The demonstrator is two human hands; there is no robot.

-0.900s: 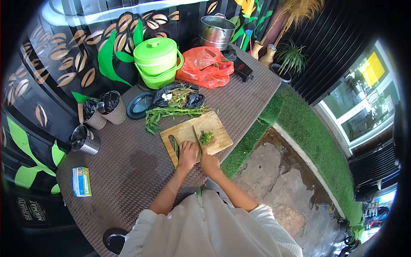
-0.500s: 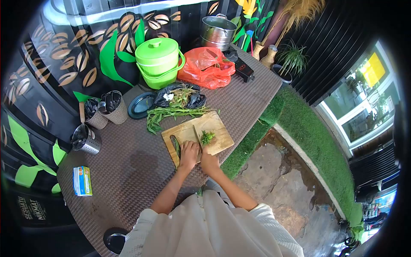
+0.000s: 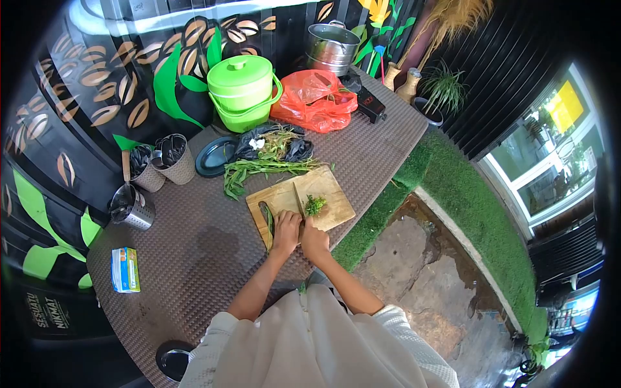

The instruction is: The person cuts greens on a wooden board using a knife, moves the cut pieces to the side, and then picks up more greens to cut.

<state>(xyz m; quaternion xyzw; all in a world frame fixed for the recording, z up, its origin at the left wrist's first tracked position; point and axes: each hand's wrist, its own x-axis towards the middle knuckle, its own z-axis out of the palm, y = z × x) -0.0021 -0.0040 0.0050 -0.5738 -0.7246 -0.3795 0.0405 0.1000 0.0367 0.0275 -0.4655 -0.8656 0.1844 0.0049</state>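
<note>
On a wooden cutting board (image 3: 336, 187) lies a small heap of chopped greens (image 3: 315, 205). My right hand (image 3: 314, 239) is closed round the handle of a knife (image 3: 297, 197), whose blade points away from me just left of the heap. Close beside it, my left hand (image 3: 286, 231) rests on the board with its fingers bent down near the blade; whatever is under them is hidden. A long dark green vegetable piece (image 3: 266, 216) lies along the board's left side, next to my left hand. Uncut leafy stems (image 3: 242, 174) lie beyond the board.
Behind are a dark oval plate (image 3: 216, 157), a black bag of trimmings (image 3: 301, 147), a green lidded bucket (image 3: 240, 90), a red plastic bag (image 3: 314, 100), a metal pot (image 3: 332, 48) and a portable stove (image 3: 370, 105). Utensil holders (image 3: 173, 158) and a blue-white packet (image 3: 125, 270) stand left.
The view has shifted slightly. Both hands stay at nearly the same place on the board, with the knife still in my right hand.
</note>
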